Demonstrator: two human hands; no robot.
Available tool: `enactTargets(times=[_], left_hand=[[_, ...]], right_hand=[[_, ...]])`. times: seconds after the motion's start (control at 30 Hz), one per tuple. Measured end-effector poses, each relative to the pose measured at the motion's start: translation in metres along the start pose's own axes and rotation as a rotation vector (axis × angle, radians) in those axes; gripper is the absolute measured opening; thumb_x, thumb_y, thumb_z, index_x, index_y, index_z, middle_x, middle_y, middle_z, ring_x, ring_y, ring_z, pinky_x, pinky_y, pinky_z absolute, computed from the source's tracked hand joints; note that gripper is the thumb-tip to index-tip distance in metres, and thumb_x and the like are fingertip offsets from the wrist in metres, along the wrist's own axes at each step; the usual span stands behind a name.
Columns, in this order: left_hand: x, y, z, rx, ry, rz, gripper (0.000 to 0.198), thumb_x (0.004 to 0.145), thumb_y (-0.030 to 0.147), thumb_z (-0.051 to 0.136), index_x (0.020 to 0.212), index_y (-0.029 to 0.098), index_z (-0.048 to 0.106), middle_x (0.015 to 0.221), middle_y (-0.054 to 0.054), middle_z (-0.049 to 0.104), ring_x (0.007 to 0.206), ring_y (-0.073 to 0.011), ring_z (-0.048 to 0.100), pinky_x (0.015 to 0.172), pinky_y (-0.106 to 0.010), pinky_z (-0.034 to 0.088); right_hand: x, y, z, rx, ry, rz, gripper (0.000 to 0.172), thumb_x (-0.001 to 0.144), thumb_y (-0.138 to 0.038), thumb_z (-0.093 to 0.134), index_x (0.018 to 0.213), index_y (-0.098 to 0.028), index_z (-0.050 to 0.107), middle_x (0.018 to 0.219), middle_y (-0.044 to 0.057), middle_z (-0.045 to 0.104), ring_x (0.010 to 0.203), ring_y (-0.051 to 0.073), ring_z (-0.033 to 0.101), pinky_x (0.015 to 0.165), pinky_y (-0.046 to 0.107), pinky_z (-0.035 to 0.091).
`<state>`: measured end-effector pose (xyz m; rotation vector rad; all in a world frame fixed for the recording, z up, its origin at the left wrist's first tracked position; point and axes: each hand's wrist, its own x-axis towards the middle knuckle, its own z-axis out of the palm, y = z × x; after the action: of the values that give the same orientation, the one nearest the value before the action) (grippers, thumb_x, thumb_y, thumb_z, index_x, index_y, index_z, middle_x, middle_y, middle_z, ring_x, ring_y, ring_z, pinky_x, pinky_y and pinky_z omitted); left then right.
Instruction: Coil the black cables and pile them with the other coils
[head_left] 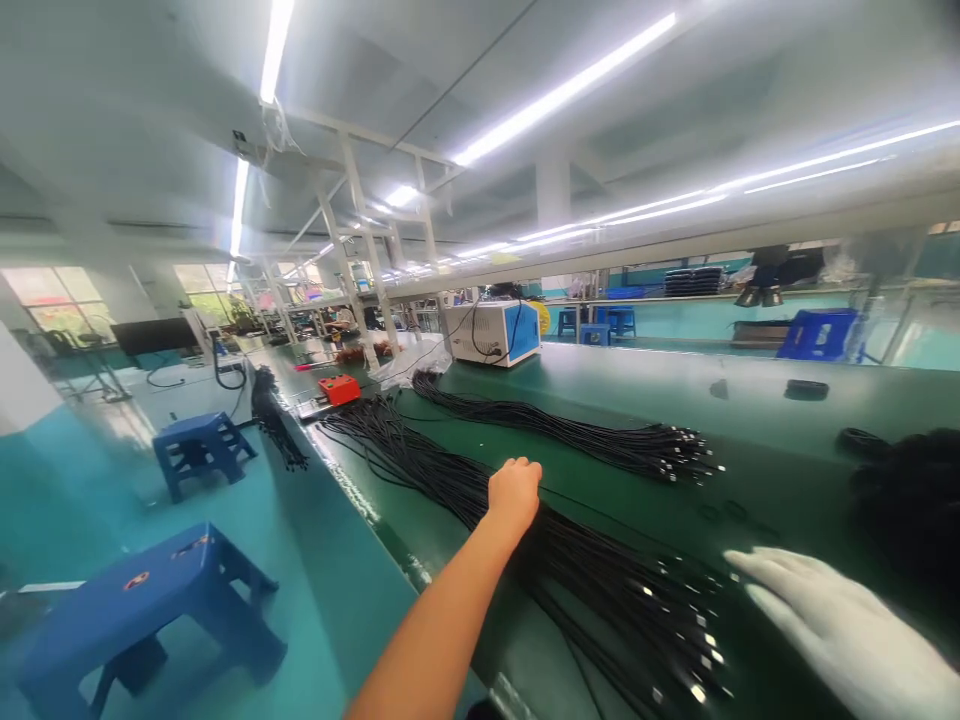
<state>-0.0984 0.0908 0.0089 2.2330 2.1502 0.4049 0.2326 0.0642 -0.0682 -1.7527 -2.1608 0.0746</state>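
My bare left hand (515, 490) is closed around the middle of a thick bundle of black cables (600, 560) lying along the green bench. The cables' shiny metal ends fan out toward the lower right. In a white glove, my right hand (817, 600) is to the right of those ends, its fingers stretched out and holding nothing that shows. Behind the gripped bundle lies a second bundle of black cables (547, 425), its ends also pointing right. A dark coiled heap (911, 490) sits beyond my right hand, too dim to make out clearly.
At the bundles' far end are a red box (340, 389), a clear plastic bag (412, 362) and a blue-white machine (495, 332). More black cables (276, 420) hang over a bench edge at left. Blue stools (150, 590) stand on the floor along the left side.
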Motion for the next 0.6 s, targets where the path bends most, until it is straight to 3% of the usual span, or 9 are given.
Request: enactTargets(times=[0.07,0.2,0.3,0.43,0.5,0.6], left_hand=[[0.009,-0.006,0.002,0.050,-0.015,0.002,0.028,0.090,0.031,0.051,0.114,0.017,0.054,0.116,-0.008,0.055,0.097,-0.0193,0.058,0.082,-0.040,0.050],[0.018,0.013,0.020,0.076,-0.075,0.135,0.026,0.090,0.030,0.050,0.113,0.018,0.055,0.117,-0.008,0.056,0.097,-0.0190,0.057,0.083,-0.039,0.050],[0.024,0.037,0.039,0.066,-0.141,0.267,0.028,0.089,0.031,0.051,0.114,0.017,0.054,0.117,-0.008,0.055,0.098,-0.0199,0.057,0.083,-0.041,0.049],[0.030,0.052,0.053,0.053,-0.209,0.358,0.029,0.089,0.031,0.052,0.114,0.017,0.054,0.117,-0.008,0.055,0.099,-0.0202,0.057,0.083,-0.041,0.049],[0.031,0.053,0.049,0.026,-0.207,0.387,0.028,0.089,0.031,0.052,0.114,0.017,0.054,0.116,-0.008,0.056,0.098,-0.0200,0.057,0.082,-0.040,0.050],[0.023,0.053,0.029,-0.063,-0.133,0.436,0.023,0.090,0.029,0.051,0.108,0.015,0.056,0.105,-0.006,0.061,0.092,-0.0180,0.059,0.084,-0.040,0.048]], right_hand=[[0.014,-0.035,0.005,-0.055,-0.134,-0.019,0.042,0.090,-0.033,0.031,0.122,-0.027,0.057,0.130,0.004,0.053,0.123,0.024,0.044,0.105,0.040,0.033],[0.040,-0.075,0.007,-0.225,-0.204,-0.035,0.045,0.088,-0.015,0.029,0.127,-0.014,0.051,0.125,0.011,0.056,0.113,0.028,0.052,0.095,0.043,0.040],[0.049,-0.079,0.012,-0.268,-0.214,-0.046,0.042,0.082,-0.008,0.034,0.111,-0.015,0.063,0.105,0.014,0.066,0.097,0.032,0.058,0.079,0.046,0.044],[0.051,-0.082,0.018,-0.277,-0.204,-0.044,0.048,0.079,-0.001,0.029,0.104,-0.019,0.066,0.102,0.012,0.067,0.096,0.030,0.059,0.079,0.043,0.043],[0.050,-0.084,0.016,-0.278,-0.199,-0.036,0.049,0.078,0.000,0.029,0.104,-0.019,0.066,0.103,0.012,0.066,0.096,0.029,0.060,0.079,0.042,0.044],[0.048,-0.077,0.004,-0.271,-0.152,-0.016,0.048,0.078,-0.009,0.038,0.122,-0.018,0.056,0.118,0.012,0.060,0.105,0.029,0.057,0.083,0.043,0.044]])
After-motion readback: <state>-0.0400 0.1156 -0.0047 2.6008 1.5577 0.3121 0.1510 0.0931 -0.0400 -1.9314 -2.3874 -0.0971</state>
